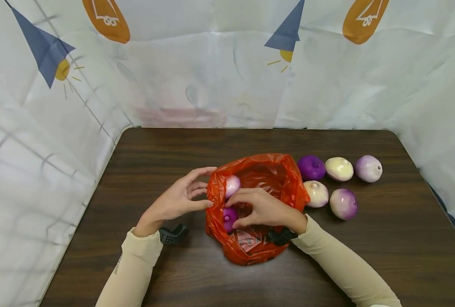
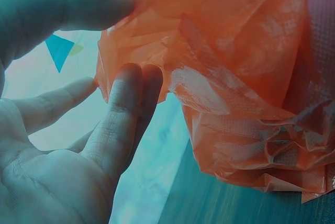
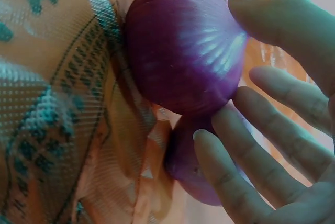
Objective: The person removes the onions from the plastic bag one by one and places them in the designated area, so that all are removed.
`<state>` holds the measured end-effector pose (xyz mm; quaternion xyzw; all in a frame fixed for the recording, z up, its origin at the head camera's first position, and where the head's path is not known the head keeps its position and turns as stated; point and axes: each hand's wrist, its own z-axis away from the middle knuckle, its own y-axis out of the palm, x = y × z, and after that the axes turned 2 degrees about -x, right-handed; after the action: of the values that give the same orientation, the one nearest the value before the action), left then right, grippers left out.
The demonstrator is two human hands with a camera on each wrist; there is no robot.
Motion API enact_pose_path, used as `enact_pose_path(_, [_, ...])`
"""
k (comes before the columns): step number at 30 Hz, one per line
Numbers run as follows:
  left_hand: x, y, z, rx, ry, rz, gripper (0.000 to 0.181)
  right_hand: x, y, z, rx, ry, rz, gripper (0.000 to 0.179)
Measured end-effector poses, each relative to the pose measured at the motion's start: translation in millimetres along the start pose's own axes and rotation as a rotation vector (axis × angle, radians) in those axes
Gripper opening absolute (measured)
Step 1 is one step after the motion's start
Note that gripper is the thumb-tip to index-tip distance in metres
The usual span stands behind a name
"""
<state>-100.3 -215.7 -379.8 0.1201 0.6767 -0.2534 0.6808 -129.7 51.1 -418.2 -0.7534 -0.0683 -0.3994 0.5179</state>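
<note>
A red plastic bag (image 1: pixel 250 256) stands on the table with its mouth spread wide. Inside, against its left wall, sit a pale purple onion (image 1: pixel 233 186) and a dark purple onion (image 1: pixel 228 218). My left hand (image 1: pixel 181 198) touches the outside of the bag's left rim with thumb and fingertips. My right hand (image 1: pixel 262 207) reaches into the bag, thumb and fingertips right at the dark purple onion. In the right wrist view, the fingers are spread beside a large purple onion (image 3: pixel 183 46); another onion (image 3: pixel 196 179) shows partly behind the fingertips.
To the right of the bag, several onions lie on the brown table (image 1: pixel 396 256): a deep purple onion (image 1: pixel 311 167), a cream onion (image 1: pixel 339 169), a pale onion (image 1: pixel 369 169), another cream onion (image 1: pixel 316 194) and a purple-white onion (image 1: pixel 343 204). White patterned sheets (image 1: pixel 212 76) hang around the table.
</note>
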Motion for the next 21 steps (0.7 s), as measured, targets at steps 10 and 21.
enact_pose_path(10, [0.5,0.0,-0.9,-0.001,-0.012,-0.005,0.078,-4,7,-0.2,-0.004,0.016,0.028,0.047])
enact_pose_path(21, [2.6,-1.2,-1.6,-0.004,-0.015,-0.012,0.078,-6,13,-0.9,-0.008,0.023,0.055,0.052])
